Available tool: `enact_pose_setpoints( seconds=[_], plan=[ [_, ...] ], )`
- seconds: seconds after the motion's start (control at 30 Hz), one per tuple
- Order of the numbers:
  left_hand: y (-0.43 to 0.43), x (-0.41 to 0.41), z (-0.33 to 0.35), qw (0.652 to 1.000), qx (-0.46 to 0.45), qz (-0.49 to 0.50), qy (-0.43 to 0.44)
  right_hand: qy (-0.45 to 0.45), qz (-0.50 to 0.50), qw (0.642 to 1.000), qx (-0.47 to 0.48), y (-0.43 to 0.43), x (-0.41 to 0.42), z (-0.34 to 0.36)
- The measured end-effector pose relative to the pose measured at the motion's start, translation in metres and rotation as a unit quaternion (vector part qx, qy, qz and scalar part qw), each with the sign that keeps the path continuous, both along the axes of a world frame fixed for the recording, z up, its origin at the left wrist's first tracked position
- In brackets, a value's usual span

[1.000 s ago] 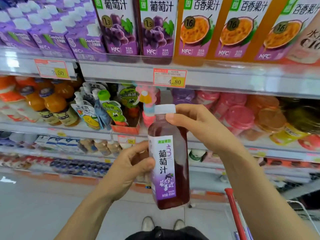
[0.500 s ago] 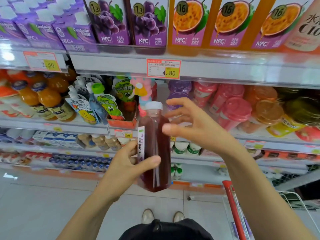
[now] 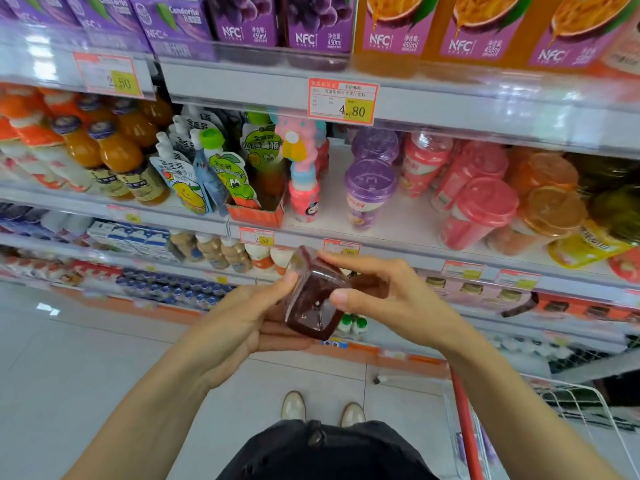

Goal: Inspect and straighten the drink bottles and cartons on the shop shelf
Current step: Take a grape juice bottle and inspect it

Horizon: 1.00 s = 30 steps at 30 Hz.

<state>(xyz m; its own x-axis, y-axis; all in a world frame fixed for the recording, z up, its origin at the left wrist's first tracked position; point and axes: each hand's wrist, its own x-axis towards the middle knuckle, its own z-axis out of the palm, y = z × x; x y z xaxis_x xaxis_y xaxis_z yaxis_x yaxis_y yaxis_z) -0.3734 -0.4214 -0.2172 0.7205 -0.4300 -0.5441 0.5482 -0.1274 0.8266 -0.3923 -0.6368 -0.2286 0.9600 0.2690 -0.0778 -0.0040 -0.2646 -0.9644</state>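
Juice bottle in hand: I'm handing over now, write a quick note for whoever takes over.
Left hand: cradles the dark purple square plastic juice bottle from below, thumb on its side.
Right hand: pinches the bottle near its base.
Bottle: off the shelf, tipped with its base toward the camera; label not visible.
Done: bottle in hand, base under inspection.
Left: probably return it upright, label forward, beside the purple-labelled grape juice bottles on the top shelf; then check the other rows.
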Motion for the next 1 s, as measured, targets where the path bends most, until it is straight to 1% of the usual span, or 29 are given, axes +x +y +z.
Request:
enact_pose_setpoints(
  seconds=[0.13, 0.23, 0.33, 0.4, 0.43, 0.5, 0.57, 0.6, 0.67, 0.77, 0.83, 0.93, 1.0],
  plan=[
    [-0.003, -0.005, -0.005, 1.0, 0.005, 0.015, -0.011, 0.003, 0.007, 1.0, 0.014, -0.005, -0.004, -0.006],
    [-0.006, -0.011, -0.006, 0.999, 0.026, 0.035, -0.024, -0.023, 0.036, 0.999, -0.014, -0.006, -0.009, -0.005],
    [-0.011, -0.019, -0.006, 0.991, 0.03, 0.088, -0.092, -0.04, 0.091, 0.995, -0.012, -0.01, -0.014, -0.001],
    [-0.014, -0.021, -0.001, 0.981, 0.017, 0.136, -0.138, -0.034, 0.103, 0.993, 0.036, -0.012, -0.013, 0.007],
    [-0.015, -0.022, 0.002, 0.975, 0.015, 0.152, -0.164, -0.026, 0.086, 0.994, 0.066, -0.01, -0.01, 0.011],
    [-0.015, -0.024, 0.004, 0.962, 0.026, 0.153, -0.224, -0.024, 0.005, 0.996, 0.088, -0.001, -0.002, 0.023],
    [-0.014, -0.026, 0.006, 0.949, 0.066, 0.133, -0.278, -0.036, -0.071, 0.995, 0.066, 0.008, 0.01, 0.035],
    [-0.013, -0.027, 0.007, 0.942, 0.083, 0.121, -0.302, -0.047, -0.085, 0.994, 0.046, 0.01, 0.017, 0.041],
    [-0.015, -0.03, 0.012, 0.935, 0.091, 0.101, -0.329, -0.077, -0.077, 0.994, 0.011, 0.01, 0.026, 0.051],
    [-0.016, -0.03, 0.017, 0.929, 0.105, 0.089, -0.345, -0.093, -0.071, 0.993, 0.011, 0.011, 0.03, 0.059],
    [-0.014, -0.027, 0.019, 0.92, 0.132, 0.086, -0.36, -0.11, -0.083, 0.99, -0.009, 0.015, 0.03, 0.057],
    [-0.011, -0.022, 0.019, 0.907, 0.16, 0.095, -0.379, -0.115, -0.094, 0.989, -0.007, 0.021, 0.029, 0.053],
    [-0.008, -0.018, 0.022, 0.903, 0.153, 0.098, -0.389, -0.109, -0.078, 0.991, -0.003, 0.018, 0.029, 0.06]
  ],
)
